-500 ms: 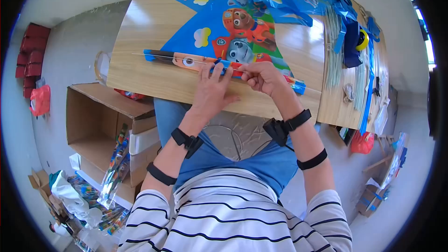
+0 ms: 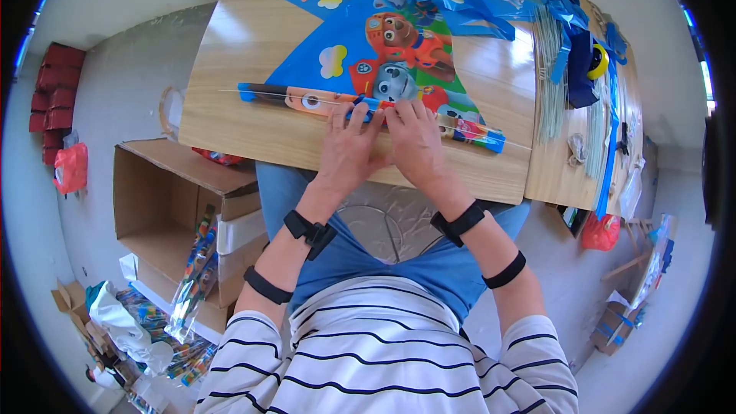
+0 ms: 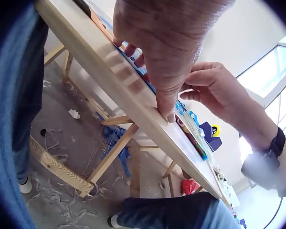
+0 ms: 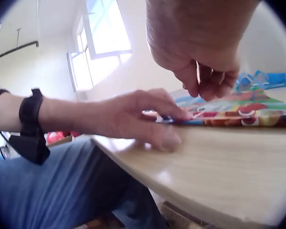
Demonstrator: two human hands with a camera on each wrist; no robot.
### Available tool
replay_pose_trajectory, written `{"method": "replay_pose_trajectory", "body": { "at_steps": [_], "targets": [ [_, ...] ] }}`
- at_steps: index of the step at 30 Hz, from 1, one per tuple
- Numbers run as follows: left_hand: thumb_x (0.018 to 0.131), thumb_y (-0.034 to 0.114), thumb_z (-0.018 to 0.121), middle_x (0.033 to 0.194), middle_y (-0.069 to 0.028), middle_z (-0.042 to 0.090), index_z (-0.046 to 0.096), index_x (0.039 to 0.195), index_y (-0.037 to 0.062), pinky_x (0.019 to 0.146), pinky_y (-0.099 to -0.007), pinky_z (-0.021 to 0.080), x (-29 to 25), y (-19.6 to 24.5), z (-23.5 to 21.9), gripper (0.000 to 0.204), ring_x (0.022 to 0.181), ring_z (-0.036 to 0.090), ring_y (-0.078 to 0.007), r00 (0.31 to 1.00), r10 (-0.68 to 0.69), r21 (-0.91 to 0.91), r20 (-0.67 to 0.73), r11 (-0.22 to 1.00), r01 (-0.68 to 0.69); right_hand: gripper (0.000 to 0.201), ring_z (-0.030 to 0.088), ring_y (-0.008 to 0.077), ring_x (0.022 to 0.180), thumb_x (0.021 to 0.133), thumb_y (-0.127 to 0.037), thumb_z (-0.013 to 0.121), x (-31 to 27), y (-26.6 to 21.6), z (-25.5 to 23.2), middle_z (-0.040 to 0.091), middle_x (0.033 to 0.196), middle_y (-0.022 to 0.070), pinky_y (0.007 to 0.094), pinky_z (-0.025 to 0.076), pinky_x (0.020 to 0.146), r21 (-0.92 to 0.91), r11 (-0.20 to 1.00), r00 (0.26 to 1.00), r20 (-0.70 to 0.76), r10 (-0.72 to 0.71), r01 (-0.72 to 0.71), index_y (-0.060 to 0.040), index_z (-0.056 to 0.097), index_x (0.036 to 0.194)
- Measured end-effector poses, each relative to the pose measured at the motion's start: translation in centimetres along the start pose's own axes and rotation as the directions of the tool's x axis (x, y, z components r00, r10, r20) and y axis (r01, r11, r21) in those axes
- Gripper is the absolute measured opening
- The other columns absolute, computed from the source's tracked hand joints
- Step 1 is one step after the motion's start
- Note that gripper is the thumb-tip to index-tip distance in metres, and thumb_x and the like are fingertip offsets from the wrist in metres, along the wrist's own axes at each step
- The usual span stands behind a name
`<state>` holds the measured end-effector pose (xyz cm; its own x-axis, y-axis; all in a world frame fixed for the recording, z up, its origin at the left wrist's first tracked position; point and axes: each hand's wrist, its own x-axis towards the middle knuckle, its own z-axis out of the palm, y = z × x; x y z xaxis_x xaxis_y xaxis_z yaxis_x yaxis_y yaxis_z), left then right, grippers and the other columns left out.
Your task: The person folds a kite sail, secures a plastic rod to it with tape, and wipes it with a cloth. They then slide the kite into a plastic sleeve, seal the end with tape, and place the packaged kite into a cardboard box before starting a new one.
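A blue plastic sheet (image 2: pixel 303 67) printed with cartoon dogs lies on the wooden table, its near edge folded into a narrow strip (image 2: pixel 268 95). Along that strip runs a thin pale rod (image 2: pixel 228 91), its ends passing beyond the film on both sides. My left hand (image 2: pixel 346 144) rests over the strip, fingers extended on it and thumb on the tabletop. Close beside it, my right hand (image 2: pixel 420 147) reaches over the same strip with its fingers pointing forward and down. In the right wrist view the right fingertips (image 4: pixel 212 88) hang close over the sheet.
Right of the sheet lie a bundle of thin rods (image 2: pixel 546 77), a yellow tape roll (image 2: pixel 598 64) and blue strips (image 2: pixel 604 172). An open cardboard box (image 2: pixel 157 199) stands at left below the table. Packaged colourful items (image 2: pixel 193 280) lie beside it.
My right hand has moved left along the strip and turned from a pinch with curled fingers to fingers reaching forward. The rod's right end now shows past the film. My left hand stays in place.
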<state>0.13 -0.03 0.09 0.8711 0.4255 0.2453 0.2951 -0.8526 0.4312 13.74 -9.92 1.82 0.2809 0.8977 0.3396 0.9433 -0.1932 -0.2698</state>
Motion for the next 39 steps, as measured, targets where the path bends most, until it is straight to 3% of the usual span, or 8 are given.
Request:
{"method": "replay_pose_trajectory", "body": {
  "at_steps": [6, 9, 15, 23, 29, 33, 35, 39],
  "targets": [
    [0.065, 0.027, 0.091, 0.135, -0.0155, 0.051, 0.062, 0.136, 0.0081, 0.11, -0.0527, 0.041, 0.1, -0.1, 0.0, 0.078, 0.13, 0.045, -0.041, 1.0, 0.013, 0.034, -0.01, 0.999, -0.012, 0.026, 0.055, 0.0309, 0.102, 0.081, -0.008, 0.063, -1.4, 0.1, 0.7, 0.058, 0.103, 0.0124, 0.0432, 0.048, 0.088, -0.15, 0.988, 0.999, -0.036, -0.032, 0.027, 0.0038, 0.066, 0.103],
    [0.064, 0.025, 0.09, 0.135, -0.0154, 0.051, 0.063, 0.136, 0.0078, 0.109, -0.0525, 0.042, 0.0, -0.3, 0.3, 0.079, 0.128, 0.046, -0.0408, 0.999, 0.031, 0.045, -0.032, 0.999, -0.029, 0.028, 0.055, 0.031, 0.102, 0.082, -0.009, 0.062, -1.3, 0.1, 1.1, 0.057, 0.106, 0.0122, 0.0432, 0.047, 0.091, -0.101, 0.987, 0.992, 0.013, 0.127, -0.125, 0.0042, 0.066, 0.106],
    [0.065, 0.024, 0.088, 0.133, -0.0161, 0.051, 0.061, 0.135, 0.0052, 0.109, -0.0537, 0.039, 0.3, -0.5, 0.3, 0.078, 0.126, 0.047, -0.0393, 0.998, 0.05, 0.061, -0.024, 0.997, -0.049, 0.033, 0.055, 0.031, 0.107, 0.081, -0.01, 0.06, -1.6, 0.2, 1.7, 0.057, 0.109, 0.0132, 0.0453, 0.047, 0.094, -0.059, 0.996, 0.997, -0.026, -0.073, 0.071, 0.0046, 0.066, 0.111],
    [0.065, 0.023, 0.088, 0.129, -0.0157, 0.056, 0.061, 0.134, 0.0052, 0.105, -0.0508, 0.044, 1.4, -1.2, -1.7, 0.076, 0.125, 0.053, -0.0361, 0.992, 0.1, 0.029, 0.078, 0.994, -0.103, 0.039, 0.055, 0.0326, 0.112, 0.082, -0.013, 0.064, -2.4, 0.2, 2.1, 0.059, 0.116, 0.0154, 0.0484, 0.044, 0.105, -0.077, 0.992, 0.99, -0.089, -0.108, 0.101, 0.0092, 0.066, 0.114],
    [0.071, 0.021, 0.085, 0.122, -0.0203, 0.063, 0.063, 0.123, 0.0014, 0.095, -0.0498, 0.049, 11.0, -9.4, -4.3, 0.059, 0.117, 0.058, -0.0409, 0.993, -0.088, -0.016, -0.083, 0.996, 0.087, 0.039, 0.056, 0.0345, 0.114, 0.086, -0.015, 0.067, -2.5, 0.1, 2.3, 0.061, 0.118, 0.0172, 0.0508, 0.041, 0.112, -0.06, 0.995, 0.992, -0.097, -0.083, 0.078, 0.0118, 0.067, 0.114],
    [0.071, 0.024, 0.086, 0.108, -0.0215, 0.068, 0.064, 0.115, -0.0003, 0.085, -0.0466, 0.053, 17.0, -13.8, -2.4, 0.055, 0.103, 0.064, -0.0411, 0.921, -0.388, -0.074, -0.04, 0.92, 0.385, 0.038, 0.057, 0.0341, 0.113, 0.088, -0.016, 0.066, -2.6, 0.3, 2.3, 0.061, 0.116, 0.0173, 0.0508, 0.042, 0.113, -0.056, 0.996, 0.992, -0.102, -0.076, 0.071, 0.0118, 0.067, 0.114],
    [0.07, 0.024, 0.087, 0.099, -0.0203, 0.069, 0.066, 0.107, -0.0014, 0.081, -0.0451, 0.053, 18.8, -14.7, -1.4, 0.05, 0.094, 0.066, -0.0394, 0.895, -0.445, -0.129, -0.025, 0.889, 0.438, 0.038, 0.057, 0.0339, 0.113, 0.088, -0.016, 0.066, -2.4, 0.4, 2.4, 0.061, 0.116, 0.0174, 0.0507, 0.042, 0.113, -0.034, 0.997, 0.991, -0.11, -0.075, 0.072, 0.0119, 0.066, 0.114],
    [0.068, 0.023, 0.087, 0.079, -0.0166, 0.066, 0.066, 0.083, -0.0026, 0.068, -0.0437, 0.048, 20.9, -19.1, -0.3, 0.037, 0.075, 0.064, -0.033, 0.901, -0.392, -0.251, 0.187, 0.867, 0.429, 0.038, 0.057, 0.0341, 0.114, 0.089, -0.016, 0.066, -2.6, 0.6, 2.3, 0.061, 0.117, 0.0176, 0.051, 0.042, 0.112, -0.001, 0.998, 0.992, -0.105, -0.068, 0.069, 0.0123, 0.066, 0.114]
  ]
}}
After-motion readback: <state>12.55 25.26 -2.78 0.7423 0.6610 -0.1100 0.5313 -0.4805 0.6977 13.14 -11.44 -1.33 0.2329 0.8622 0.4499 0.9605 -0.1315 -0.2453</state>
